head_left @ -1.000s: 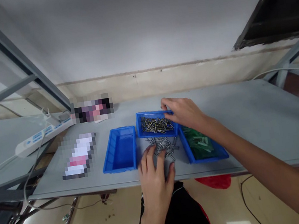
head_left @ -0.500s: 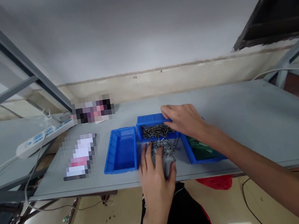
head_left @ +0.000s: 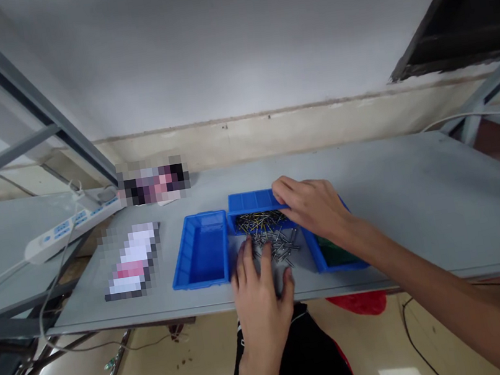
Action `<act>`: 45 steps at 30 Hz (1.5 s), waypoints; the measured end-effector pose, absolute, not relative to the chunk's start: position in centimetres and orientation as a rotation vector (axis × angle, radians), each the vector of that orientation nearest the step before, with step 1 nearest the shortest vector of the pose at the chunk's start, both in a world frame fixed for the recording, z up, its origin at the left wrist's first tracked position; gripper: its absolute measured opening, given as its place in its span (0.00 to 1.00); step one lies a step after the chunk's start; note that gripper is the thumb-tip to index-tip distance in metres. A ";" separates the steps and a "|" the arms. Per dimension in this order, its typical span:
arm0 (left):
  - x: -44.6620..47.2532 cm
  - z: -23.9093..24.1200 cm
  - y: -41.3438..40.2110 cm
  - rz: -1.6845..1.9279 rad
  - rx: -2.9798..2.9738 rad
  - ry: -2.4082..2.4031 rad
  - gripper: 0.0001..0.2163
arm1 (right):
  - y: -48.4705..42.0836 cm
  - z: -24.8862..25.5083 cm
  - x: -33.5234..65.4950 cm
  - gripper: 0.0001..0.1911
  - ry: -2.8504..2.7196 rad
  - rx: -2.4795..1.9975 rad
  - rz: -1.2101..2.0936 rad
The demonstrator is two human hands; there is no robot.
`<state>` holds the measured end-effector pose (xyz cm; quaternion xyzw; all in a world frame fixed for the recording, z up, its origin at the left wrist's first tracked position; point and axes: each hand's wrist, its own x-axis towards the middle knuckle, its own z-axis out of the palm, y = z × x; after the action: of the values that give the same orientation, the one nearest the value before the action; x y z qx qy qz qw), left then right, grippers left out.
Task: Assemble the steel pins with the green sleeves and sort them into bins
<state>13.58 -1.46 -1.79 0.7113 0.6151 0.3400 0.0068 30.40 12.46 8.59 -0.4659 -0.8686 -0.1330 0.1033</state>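
Grasping the middle blue bin [head_left: 251, 201] by its rear rim with the right hand [head_left: 311, 203], holding it tilted forward with screws [head_left: 257, 220] inside. Spreading the left hand [head_left: 260, 289], grip released, at the near-left edge of the loose pile [head_left: 282, 245] on the gray worktop [head_left: 422, 205], directly before that bin.

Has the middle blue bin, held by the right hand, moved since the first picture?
Yes: judged against the grey table, the middle blue bin has tipped toward the person.
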 end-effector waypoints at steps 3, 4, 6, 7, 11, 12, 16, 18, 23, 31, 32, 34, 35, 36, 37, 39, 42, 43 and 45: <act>13.6 -1.9 -1.5 1.056 2.232 1.940 0.26 | 12.1 8.8 30.2 0.06 -2.576 -1.388 -0.407; 13.6 -1.9 -1.5 1.059 2.233 1.945 0.26 | 12.0 8.9 30.2 0.05 -2.584 -1.392 -0.413; 13.7 -1.9 -1.5 1.065 2.236 1.951 0.26 | 11.8 9.0 30.1 0.06 -2.596 -1.401 -0.431; 13.7 -1.9 -1.5 1.064 2.236 1.951 0.26 | 11.7 9.0 30.1 0.06 -2.599 -1.404 -0.442; 13.7 -1.9 -1.5 1.082 2.217 1.935 0.25 | 11.3 9.0 30.0 0.10 -2.603 -1.408 -0.477; 13.7 -1.9 -1.5 1.100 2.200 1.930 0.25 | 11.2 9.0 30.1 0.10 -2.603 -1.406 -0.476; 13.7 -1.9 -1.5 1.208 2.144 1.890 0.25 | 11.0 9.0 30.1 0.11 -2.595 -1.377 -0.468; 13.7 -1.9 -1.5 1.246 2.142 1.878 0.26 | 10.9 9.0 30.2 0.11 -2.595 -1.358 -0.481; 13.8 -1.6 -1.5 1.240 2.126 1.888 0.29 | 10.8 8.9 30.2 0.12 -2.589 -1.345 -0.511; 13.8 -1.8 -1.4 1.163 2.131 1.893 0.31 | 11.0 8.9 30.4 0.11 -2.556 -1.345 -0.466; 13.7 -1.8 -1.4 1.163 2.137 1.891 0.31 | 11.0 8.9 30.4 0.11 -2.550 -1.346 -0.460; 13.7 -1.9 -1.4 1.158 2.146 1.896 0.30 | 11.1 8.9 30.5 0.10 -2.534 -1.342 -0.448; 13.7 -1.9 -1.4 1.155 2.151 1.900 0.29 | 11.2 8.9 30.5 0.10 -2.524 -1.336 -0.445; 13.7 -1.8 -1.4 1.155 2.155 1.904 0.29 | 11.2 8.9 30.5 0.10 -2.511 -1.327 -0.442; 13.7 -1.8 -1.4 1.160 2.160 1.904 0.28 | 11.3 8.9 30.6 0.10 -2.493 -1.319 -0.440; 13.8 -1.8 -1.3 1.196 2.171 1.898 0.26 | 11.7 8.7 30.6 0.09 -2.447 -1.310 -0.434; 13.8 -1.8 -1.3 1.263 2.169 1.884 0.25 | 12.6 8.4 30.6 0.09 -2.382 -1.333 -0.353; 13.8 -1.8 -1.3 1.276 2.166 1.882 0.24 | 13.0 8.3 30.6 0.09 -2.370 -1.344 -0.319; 13.8 -1.8 -1.2 1.282 2.159 1.884 0.24 | 14.1 8.3 30.5 0.08 -2.354 -1.366 -0.263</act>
<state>13.83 -1.22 -1.77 0.6878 0.6002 0.4083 0.0013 30.47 14.07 8.32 -0.4891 -0.8432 -0.0941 0.2022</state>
